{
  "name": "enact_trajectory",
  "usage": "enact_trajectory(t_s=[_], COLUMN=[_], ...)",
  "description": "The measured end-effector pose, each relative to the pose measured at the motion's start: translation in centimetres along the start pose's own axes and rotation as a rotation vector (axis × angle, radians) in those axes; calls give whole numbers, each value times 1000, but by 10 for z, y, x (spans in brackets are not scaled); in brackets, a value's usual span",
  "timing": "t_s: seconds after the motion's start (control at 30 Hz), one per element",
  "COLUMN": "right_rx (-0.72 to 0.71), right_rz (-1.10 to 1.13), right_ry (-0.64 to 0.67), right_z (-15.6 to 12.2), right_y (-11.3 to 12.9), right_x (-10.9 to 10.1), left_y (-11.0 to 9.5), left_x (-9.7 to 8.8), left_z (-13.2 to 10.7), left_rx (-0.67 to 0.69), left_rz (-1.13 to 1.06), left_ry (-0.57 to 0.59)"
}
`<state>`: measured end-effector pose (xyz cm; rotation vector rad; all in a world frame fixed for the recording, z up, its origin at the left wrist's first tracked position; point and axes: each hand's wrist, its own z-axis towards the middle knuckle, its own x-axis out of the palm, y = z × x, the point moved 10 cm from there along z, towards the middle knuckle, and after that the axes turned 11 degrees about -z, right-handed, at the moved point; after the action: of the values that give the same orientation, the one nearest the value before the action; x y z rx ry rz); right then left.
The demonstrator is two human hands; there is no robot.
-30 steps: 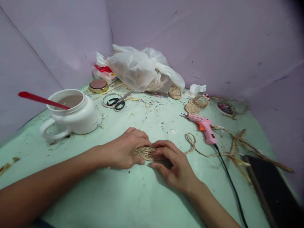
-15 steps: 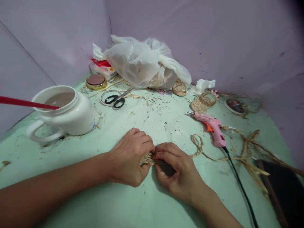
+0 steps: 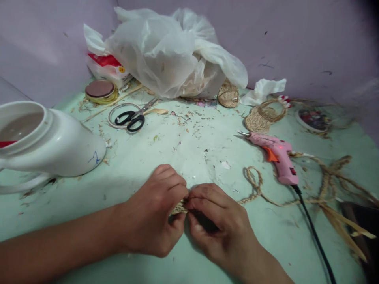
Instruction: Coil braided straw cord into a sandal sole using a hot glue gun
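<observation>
My left hand (image 3: 155, 213) is closed around a small coiled piece of braided straw (image 3: 178, 208), most of it hidden by the fingers. Against its right edge, my right hand (image 3: 222, 227) pinches with thumb and fingertips touching the piece. A braided straw cord (image 3: 256, 185) runs out from behind my right hand, loops, and trails off to the right. Beyond that cord lies a pink hot glue gun (image 3: 275, 154) on its side, a red light lit on its body and its metal nozzle pointing left.
At left stands a white mug (image 3: 74, 142) holding a red stick. Black-handled scissors (image 3: 134, 116), a round lidded tin (image 3: 100, 90) and a big plastic bag (image 3: 166, 55) lie farther back. Woven straw pieces (image 3: 257, 118) and a dark flat object (image 3: 361, 221) are at right. Scraps litter the tabletop.
The camera view has moved closer and tilted down, so the mug is now cut off at the left edge. Both hands keep their hold on the straw piece, with little visible finger movement.
</observation>
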<state>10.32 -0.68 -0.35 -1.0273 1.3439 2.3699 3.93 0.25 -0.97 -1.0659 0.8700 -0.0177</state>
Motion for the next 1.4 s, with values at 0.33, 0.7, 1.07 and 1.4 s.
enact_trajectory(t_s=[0.33, 0.7, 1.07, 1.4], right_rx=[40, 127, 129, 139], right_rz=[-5, -264, -154, -92], right_ry=[17, 29, 109, 86], right_z=[-3, -8, 7, 2], right_y=[-3, -4, -5, -6], right_x=[0, 2, 1, 1], left_y=[0, 1, 2, -1], left_x=[3, 1, 0, -2], left_z=[3, -8, 2, 2], left_rx=[-23, -113, -67, -20], left_rz=[82, 136, 63, 47], left_ry=[34, -1, -17, -36])
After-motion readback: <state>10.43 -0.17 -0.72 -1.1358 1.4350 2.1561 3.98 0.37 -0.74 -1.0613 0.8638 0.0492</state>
